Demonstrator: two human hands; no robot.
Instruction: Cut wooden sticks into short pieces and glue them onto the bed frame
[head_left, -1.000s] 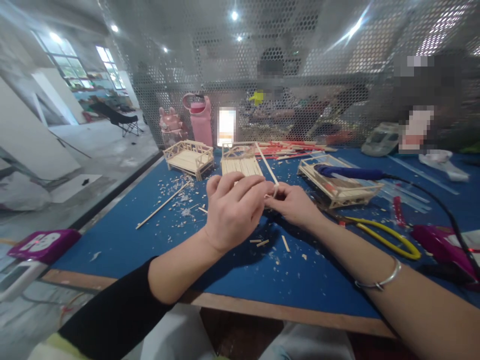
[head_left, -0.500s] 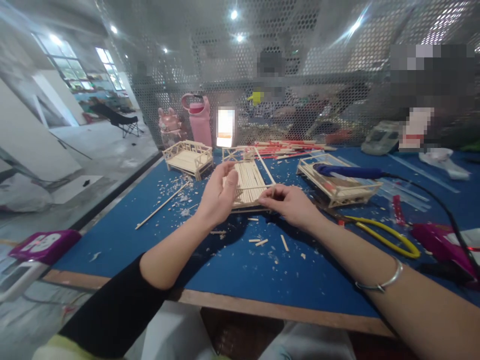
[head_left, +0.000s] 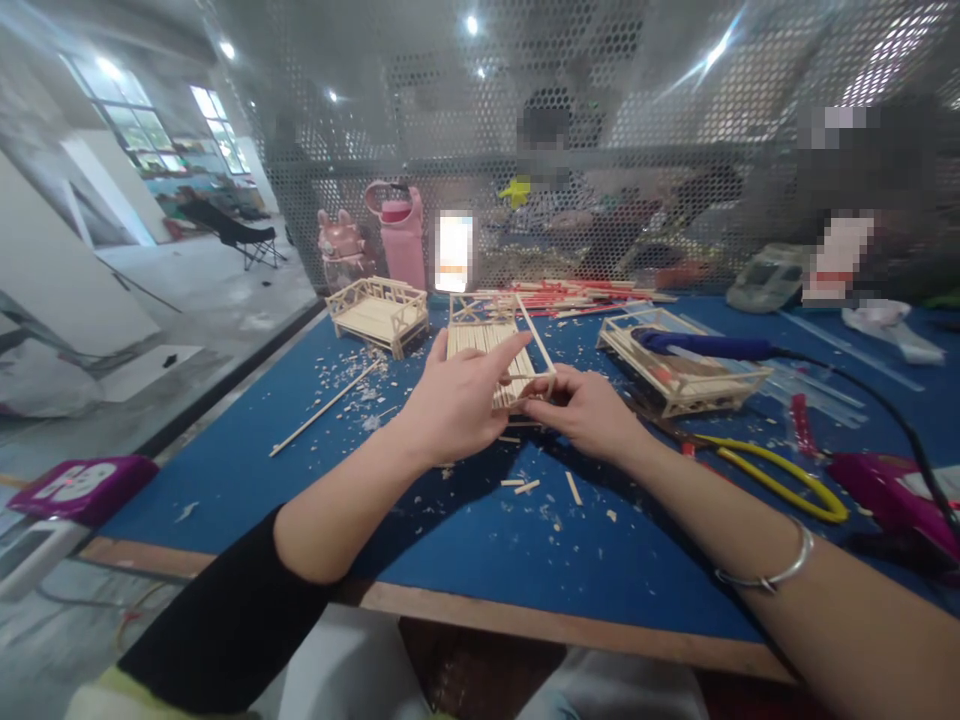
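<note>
A miniature bed of thin wooden sticks (head_left: 469, 340) sits between my hands, with a slatted top and a railing along its right side. My left hand (head_left: 454, 405) covers its near left part, one finger stretched out over the slats and the others curled around the near edge, partly hidden. At the near right corner, my right hand (head_left: 589, 408) pinches the frame beside an upright post. Short cut stick pieces (head_left: 527, 487) and wood crumbs lie on the blue tabletop (head_left: 480, 545) in front of the hands.
Similar stick models stand at left (head_left: 379, 315) and right (head_left: 682, 375). A blue-handled tool (head_left: 697, 345) with a cord rests on the right one. Yellow-handled pliers (head_left: 780, 475) lie nearby. Red and plain sticks (head_left: 577, 297), a pink bottle (head_left: 403, 240) and perforated mesh (head_left: 465, 130) are behind.
My left hand moved from the near right corner to the left side, then partly back across the bed's near edge with a finger extended. My right hand kept its pinch at the corner.
</note>
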